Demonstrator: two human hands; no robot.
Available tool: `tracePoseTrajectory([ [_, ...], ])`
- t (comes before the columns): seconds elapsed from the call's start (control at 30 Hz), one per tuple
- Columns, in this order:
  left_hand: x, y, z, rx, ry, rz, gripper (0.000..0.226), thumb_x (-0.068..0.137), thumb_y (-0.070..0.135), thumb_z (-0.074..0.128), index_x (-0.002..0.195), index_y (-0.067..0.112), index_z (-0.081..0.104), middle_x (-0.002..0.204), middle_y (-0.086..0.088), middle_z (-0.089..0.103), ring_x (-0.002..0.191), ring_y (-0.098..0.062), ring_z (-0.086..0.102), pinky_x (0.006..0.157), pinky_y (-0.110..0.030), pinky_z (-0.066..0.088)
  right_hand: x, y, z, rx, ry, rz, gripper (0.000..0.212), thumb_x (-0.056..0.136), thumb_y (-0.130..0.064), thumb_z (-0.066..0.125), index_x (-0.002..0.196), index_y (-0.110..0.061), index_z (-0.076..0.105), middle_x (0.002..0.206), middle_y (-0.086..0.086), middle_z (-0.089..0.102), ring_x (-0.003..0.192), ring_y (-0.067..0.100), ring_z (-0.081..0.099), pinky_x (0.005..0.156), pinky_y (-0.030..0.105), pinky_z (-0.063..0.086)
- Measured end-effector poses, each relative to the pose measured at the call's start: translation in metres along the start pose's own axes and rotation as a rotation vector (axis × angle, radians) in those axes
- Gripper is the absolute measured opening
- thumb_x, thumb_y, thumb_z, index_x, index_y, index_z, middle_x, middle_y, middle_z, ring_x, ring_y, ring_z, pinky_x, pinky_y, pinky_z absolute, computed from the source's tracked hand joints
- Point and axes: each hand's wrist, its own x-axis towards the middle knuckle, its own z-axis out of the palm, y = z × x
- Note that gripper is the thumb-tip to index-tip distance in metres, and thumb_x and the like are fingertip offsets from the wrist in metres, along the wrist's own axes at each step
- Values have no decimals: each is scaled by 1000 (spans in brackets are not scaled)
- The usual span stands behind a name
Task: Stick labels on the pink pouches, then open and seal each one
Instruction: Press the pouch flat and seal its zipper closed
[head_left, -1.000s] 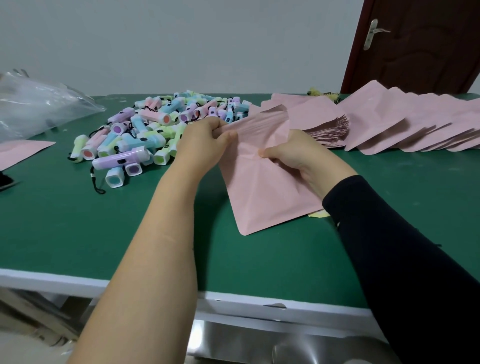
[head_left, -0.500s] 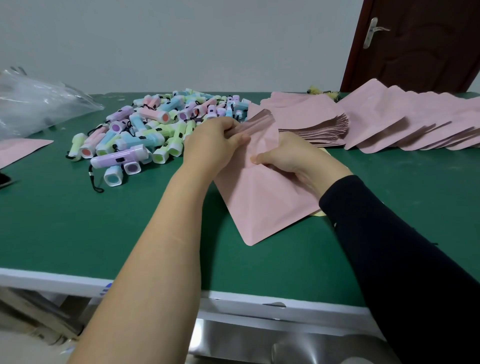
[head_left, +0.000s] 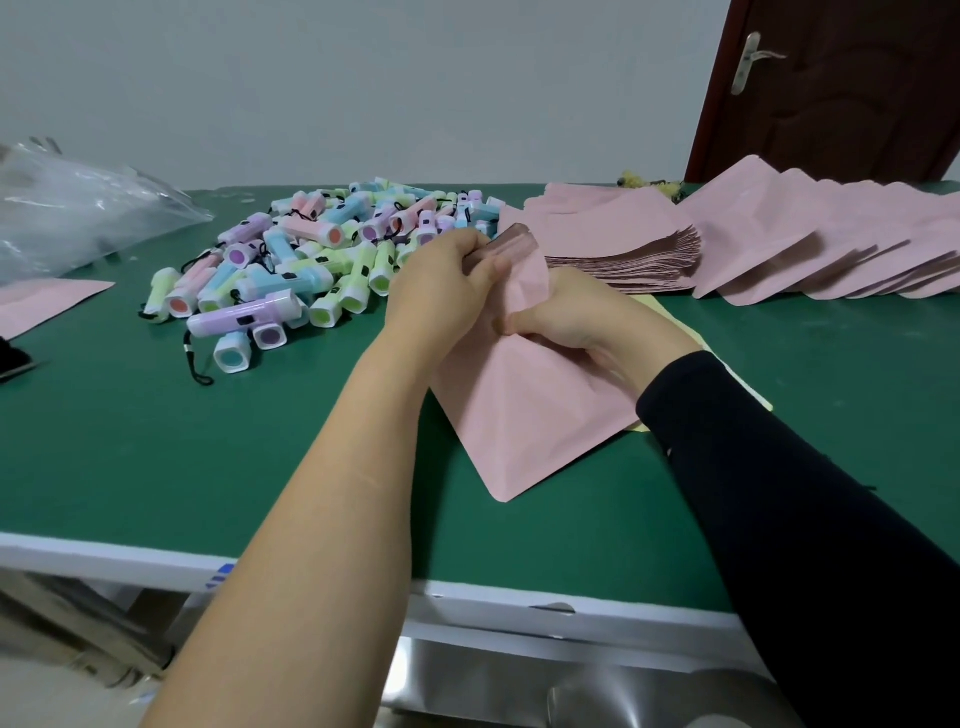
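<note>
A pink pouch (head_left: 524, 410) lies tilted on the green table (head_left: 156, 457), one corner pointing toward me. My left hand (head_left: 441, 283) pinches its upper edge, which stands up and looks parted, showing a darker inside. My right hand (head_left: 576, 317) grips the same edge lower down, at the pouch's right side. Behind my hands lies a stack of pink pouches (head_left: 623, 254), and more pink pouches (head_left: 831, 244) fan out along the back right. A pale yellow sheet (head_left: 670, 317) shows under the pouch and my right wrist. I see no label on the held pouch.
A heap of pastel toy flashlights (head_left: 291, 260) with black cords lies at the back left centre. A clear plastic bag (head_left: 67, 213) sits far left, with another pink pouch (head_left: 41, 304) and a dark object (head_left: 13, 358) at the left edge. A brown door (head_left: 841, 88) stands back right.
My hands moved closer together along the pouch's top edge. The mouth went from stretched flat to bunched and raised, and the pouch's lower corner slid slightly nearer to me.
</note>
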Motion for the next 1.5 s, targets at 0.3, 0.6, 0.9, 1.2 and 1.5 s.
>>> tracePoseTrajectory([
  [0.3, -4, 6, 7, -7, 47, 16, 13, 99, 27, 50, 88, 24, 55, 79, 12, 57, 86, -21, 56, 77, -39, 47, -4, -4, 3, -96, -93, 20, 24, 74, -16, 74, 95, -7, 68, 87, 12, 70, 81, 31, 67, 69, 35, 48],
  [0.6, -2, -1, 1, 0, 65, -51, 18, 93, 39, 60, 79, 27, 60, 79, 8, 64, 85, -21, 59, 80, -43, 51, -4, -2, -6, 145, -186, 8, 3, 82, -15, 73, 81, -16, 70, 80, 5, 69, 74, 21, 62, 72, 34, 49],
  [0.9, 0, -7, -3, 17, -54, -31, 48, 95, 43, 60, 60, 23, 34, 51, 8, 37, 49, -10, 34, 50, -29, 27, 4, -3, -11, 520, 281, 22, 13, 92, -13, 64, 79, -13, 65, 86, 9, 68, 78, 20, 62, 72, 26, 53],
  [1.2, 1, -14, -22, -142, -22, -183, 37, 97, 32, 59, 65, 16, 50, 41, 9, 53, 40, -1, 42, 53, -16, 37, 6, -13, -10, 692, 493, 90, 20, 94, -13, 61, 74, -16, 61, 82, 7, 60, 71, 18, 55, 62, 25, 49],
  [1.5, 1, -20, -28, -397, 116, -268, 51, 83, 47, 74, 76, -1, 61, 74, -6, 40, 64, -15, 33, 51, -21, 26, 3, -9, -21, 717, 340, 73, 7, 95, -16, 60, 88, -15, 63, 91, 10, 65, 83, 23, 61, 94, 53, 52],
])
